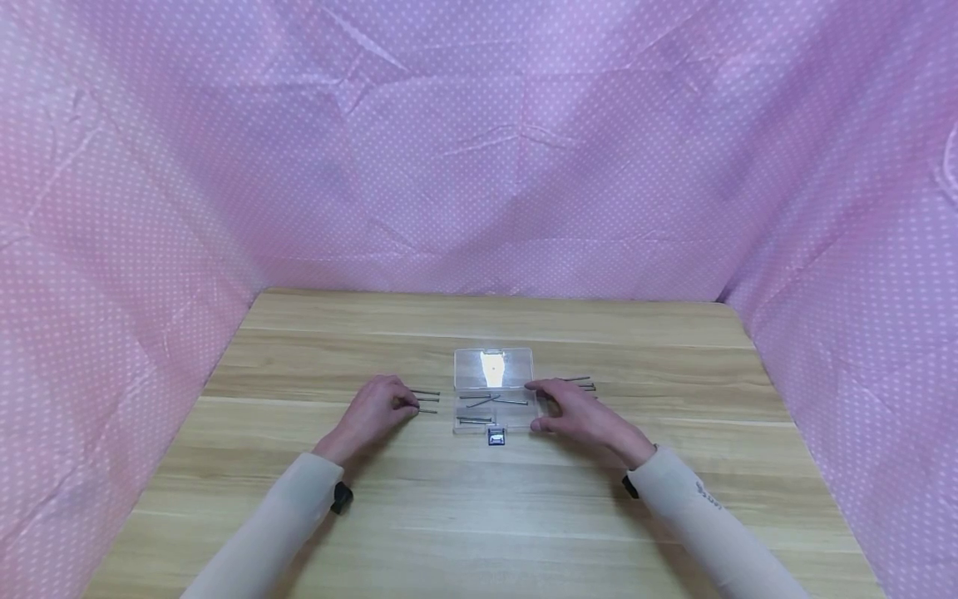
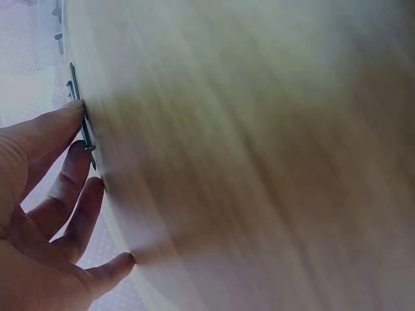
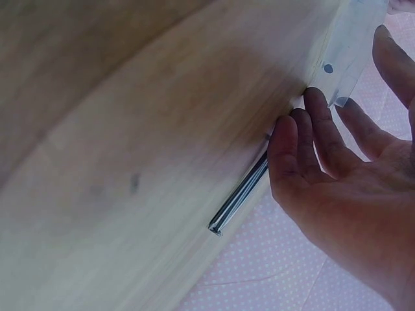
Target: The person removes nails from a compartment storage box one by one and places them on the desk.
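Far left of the head frame: pink cloth [image 1: 90, 249] patterned with white dots, continuing behind the wooden bench [image 1: 486, 524] to the far right edge. Lower left: pale left sleeve [image 1: 262, 532] and black wristband [image 1: 342, 497], leading up to the left hand [image 1: 370, 414], left of centre. Left grip closed in a pinch on a nail [image 1: 428, 411], with its shank pointing right; in the left wrist view, remaining fingers bent and parted close to the bench. Just above that nail: two loose nails [image 1: 428, 399], roughly parallel, between hand and box.

Centre, below the middle: clear box [image 1: 512, 418], with lid [image 1: 470, 368] folded back toward the top of the frame and bearing a white reflection. Inside: steel nails [image 1: 512, 403], some crossed in the upper part, a small group at lower left. At its lower edge: small dark-blue and white piece [image 1: 496, 437], too small to identify.

Right of centre: right hand [image 1: 584, 413], grip open, with fingers loosely bent and forefinger and thumb tips at the box's right side. Just above and partly hidden by that hand: further nails [image 1: 587, 385], side by side in the right wrist view. Lower right: pale right sleeve [image 1: 714, 528] with dark lettering.
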`<state>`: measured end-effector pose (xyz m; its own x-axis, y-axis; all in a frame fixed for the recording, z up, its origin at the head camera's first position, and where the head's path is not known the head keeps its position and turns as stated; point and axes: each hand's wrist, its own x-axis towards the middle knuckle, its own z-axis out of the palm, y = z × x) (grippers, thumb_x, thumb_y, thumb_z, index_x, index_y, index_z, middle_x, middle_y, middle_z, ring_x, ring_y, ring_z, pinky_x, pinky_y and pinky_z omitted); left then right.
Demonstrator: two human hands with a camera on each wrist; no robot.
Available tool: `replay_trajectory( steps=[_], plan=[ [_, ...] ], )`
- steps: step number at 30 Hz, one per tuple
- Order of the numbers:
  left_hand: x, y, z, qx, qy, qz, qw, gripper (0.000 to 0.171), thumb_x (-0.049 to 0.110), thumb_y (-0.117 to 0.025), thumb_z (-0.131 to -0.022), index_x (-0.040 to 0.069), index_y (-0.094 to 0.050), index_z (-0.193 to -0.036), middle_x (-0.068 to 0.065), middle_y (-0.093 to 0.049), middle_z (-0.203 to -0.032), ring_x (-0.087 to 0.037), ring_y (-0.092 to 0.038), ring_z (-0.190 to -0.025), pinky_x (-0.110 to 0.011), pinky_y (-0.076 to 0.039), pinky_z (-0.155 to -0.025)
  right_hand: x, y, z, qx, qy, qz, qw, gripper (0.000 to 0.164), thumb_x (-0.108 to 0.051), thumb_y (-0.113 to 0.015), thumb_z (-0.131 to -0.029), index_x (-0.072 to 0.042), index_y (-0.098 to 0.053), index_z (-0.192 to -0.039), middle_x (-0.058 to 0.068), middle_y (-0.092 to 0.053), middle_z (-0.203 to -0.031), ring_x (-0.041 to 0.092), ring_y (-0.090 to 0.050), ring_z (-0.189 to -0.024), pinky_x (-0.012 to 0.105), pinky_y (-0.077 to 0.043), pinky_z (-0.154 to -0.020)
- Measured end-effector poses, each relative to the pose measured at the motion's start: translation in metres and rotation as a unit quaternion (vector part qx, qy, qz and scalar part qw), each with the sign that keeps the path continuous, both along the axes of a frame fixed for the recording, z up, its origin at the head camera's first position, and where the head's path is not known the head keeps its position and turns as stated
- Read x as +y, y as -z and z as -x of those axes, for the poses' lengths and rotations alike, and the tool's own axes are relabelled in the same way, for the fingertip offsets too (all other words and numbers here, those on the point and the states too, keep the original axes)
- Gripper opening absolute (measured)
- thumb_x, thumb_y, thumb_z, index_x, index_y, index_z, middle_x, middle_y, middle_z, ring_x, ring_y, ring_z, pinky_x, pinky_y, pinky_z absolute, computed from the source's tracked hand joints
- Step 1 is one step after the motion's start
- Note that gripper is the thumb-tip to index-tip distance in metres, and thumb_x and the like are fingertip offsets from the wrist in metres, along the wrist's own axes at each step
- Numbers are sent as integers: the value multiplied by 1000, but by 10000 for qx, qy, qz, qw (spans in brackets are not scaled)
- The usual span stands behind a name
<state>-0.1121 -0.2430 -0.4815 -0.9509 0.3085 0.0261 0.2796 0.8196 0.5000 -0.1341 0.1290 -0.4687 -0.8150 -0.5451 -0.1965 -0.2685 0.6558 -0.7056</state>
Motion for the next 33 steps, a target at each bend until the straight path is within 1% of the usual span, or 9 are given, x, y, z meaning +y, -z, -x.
replay_trajectory(
  steps=[7,10,13,17,21,25,27,29,33],
  plan=[
    [0,0,-2,82,-44,39,9999,6,14,-83,-87,13,-81,-93,-1,-70,-97,-25,-63,-97,-49,-51,-92,0,0,0,-18,-15,-15,10000,66,-25,-81,-92,-5,-53,-149,14,-55,-150,36,-47,-140,54,-38,-117],
    [2,-4,-4,319,-26,38,9995,8,16,-83,-88,13,-81,-95,-4,-70,-102,-27,-63,-100,-50,-50,-94,0,-1,-1,-18,-24,-4,10000,66,-25,-81,-92,-5,-53,-149,14,-55,-150,36,-47,-141,54,-38,-117],
    [5,-9,-5,615,46,-104,9980,8,15,-82,-89,11,-81,-95,-5,-71,-106,-28,-63,-103,-50,-49,-96,0,-1,-1,-8,-33,7,10000,66,-25,-80,-92,-5,-52,-149,15,-55,-150,36,-47,-141,54,-38,-117],
    [15,-15,-5,997,219,-269,9944,10,12,-83,-87,8,-80,-96,-7,-72,-109,-28,-65,-105,-49,-49,-97,0,-1,-2,-2,-34,-12,10000,66,-26,-80,-92,-4,-52,-149,15,-55,-150,37,-47,-140,55,-38,-117],
    [26,-20,-4,1216,373,-360,9912,10,10,-84,-86,7,-80,-95,-9,-72,-110,-30,-65,-107,-53,-47,-100,0,-1,-1,18,-54,-12,10000,66,-25,-80,-92,-4,-52,-149,15,-54,-150,38,-46,-141,55,-37,-117],
    [38,-23,-3,1263,428,-434,9901,10,12,-83,-87,7,-80,-96,-9,-72,-113,-31,-64,-110,-53,-47,-102,0,-1,0,45,-87,12,10000,66,-25,-80,-93,-4,-52,-149,15,-55,-149,38,-46,-142,55,-36,-118],
    [42,-23,-2,1223,424,-440,9906,11,13,-83,-88,8,-80,-98,-8,-71,-115,-30,-63,-111,-50,-47,-101,0,-1,0,45,-92,6,9999,66,-26,-80,-93,-5,-52,-149,15,-55,-149,37,-46,-142,55,-36,-118],
    [47,-24,0,1141,440,-437,9915,11,14,-82,-89,9,-80,-99,-8,-71,-117,-29,-62,-112,-48,-47,-100,0,-1,0,37,-90,1,10000,66,-26,-80,-93,-5,-52,-149,14,-55,-150,37,-46,-142,55,-36,-118],
    [56,-23,3,915,447,-394,9940,8,15,-81,-91,13,-80,-99,-7,-69,-123,-30,-60,-117,-48,-45,-105,0,0,1,12,-67,7,10000,67,-27,-79,-93,-5,-52,-149,14,-55,-150,37,-46,-142,54,-36,-118]
  ],
)
